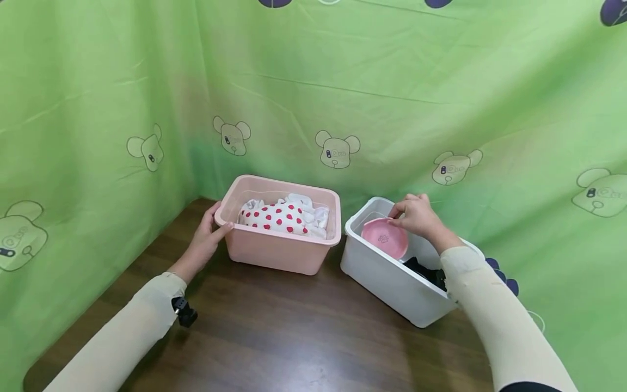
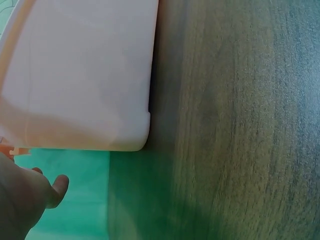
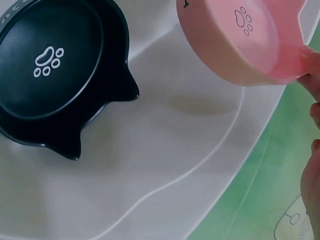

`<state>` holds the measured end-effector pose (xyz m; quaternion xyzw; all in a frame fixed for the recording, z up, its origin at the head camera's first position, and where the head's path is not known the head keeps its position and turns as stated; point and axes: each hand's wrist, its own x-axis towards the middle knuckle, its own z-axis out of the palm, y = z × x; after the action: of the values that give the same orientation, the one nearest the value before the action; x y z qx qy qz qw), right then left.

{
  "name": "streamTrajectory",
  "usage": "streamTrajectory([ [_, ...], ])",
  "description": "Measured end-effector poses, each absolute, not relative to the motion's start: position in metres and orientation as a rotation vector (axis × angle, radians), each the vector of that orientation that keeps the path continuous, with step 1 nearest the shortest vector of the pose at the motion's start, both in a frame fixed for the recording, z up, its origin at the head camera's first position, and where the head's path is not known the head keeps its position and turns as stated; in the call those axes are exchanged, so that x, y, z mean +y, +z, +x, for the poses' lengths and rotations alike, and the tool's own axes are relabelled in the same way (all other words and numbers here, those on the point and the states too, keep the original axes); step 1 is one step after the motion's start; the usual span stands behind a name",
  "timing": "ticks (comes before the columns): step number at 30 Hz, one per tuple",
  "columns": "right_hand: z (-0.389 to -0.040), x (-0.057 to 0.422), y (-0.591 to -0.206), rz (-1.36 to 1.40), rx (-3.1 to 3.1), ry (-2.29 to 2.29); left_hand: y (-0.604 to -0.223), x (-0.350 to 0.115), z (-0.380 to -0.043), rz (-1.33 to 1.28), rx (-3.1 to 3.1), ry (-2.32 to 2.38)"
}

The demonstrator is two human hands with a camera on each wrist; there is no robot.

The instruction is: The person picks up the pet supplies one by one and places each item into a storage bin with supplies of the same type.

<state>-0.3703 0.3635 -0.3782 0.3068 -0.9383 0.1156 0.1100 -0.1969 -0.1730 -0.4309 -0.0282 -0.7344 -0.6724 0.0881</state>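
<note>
My right hand [image 1: 416, 215] pinches the edge of a pink pet bowl [image 1: 385, 238] with a paw print inside, tilted within the white bin [image 1: 387, 283]. The right wrist view shows the thumb and fingers on the pink bowl's rim [image 3: 240, 45]. Below it in the same bin lies a black cat-eared pet bowl [image 3: 55, 70], also marked with a paw. At the left corner of the pink bin [image 1: 274, 253], my left hand [image 1: 206, 237] grips the rim, thumb toward the front. The pink bin's wall [image 2: 85, 75] covers part of that hand's fingers in the left wrist view.
Inside the pink bin lies white cloth with red spots [image 1: 276, 216]. Both bins stand on a brown wooden table [image 1: 294, 326], near a green curtain [image 1: 392, 81] with bear drawings. A small black device [image 1: 184, 312] sits on the left wrist.
</note>
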Motion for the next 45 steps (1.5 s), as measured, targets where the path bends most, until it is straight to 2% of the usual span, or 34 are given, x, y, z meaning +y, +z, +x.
streamTrajectory([
  [8,-0.373,0.36,-0.393,0.968,-2.767,0.321,-0.45,-0.178,-0.21,-0.086,-2.182,-1.97],
  [20,-0.377,0.36,-0.412,0.988,-2.827,0.263,-0.455,-0.181,-0.212,-0.084,-2.169,-1.982],
  [29,-0.375,0.36,-0.41,1.03,-2.851,0.21,-0.453,-0.181,-0.212,-0.06,-2.181,-1.983],
  [38,-0.377,0.366,-0.411,1.061,-2.826,0.147,-0.428,-0.171,-0.192,-0.079,-2.168,-2.019],
  [45,-0.373,0.374,-0.395,0.936,-2.841,0.237,-0.441,-0.175,-0.201,-0.074,-2.174,-2.005],
])
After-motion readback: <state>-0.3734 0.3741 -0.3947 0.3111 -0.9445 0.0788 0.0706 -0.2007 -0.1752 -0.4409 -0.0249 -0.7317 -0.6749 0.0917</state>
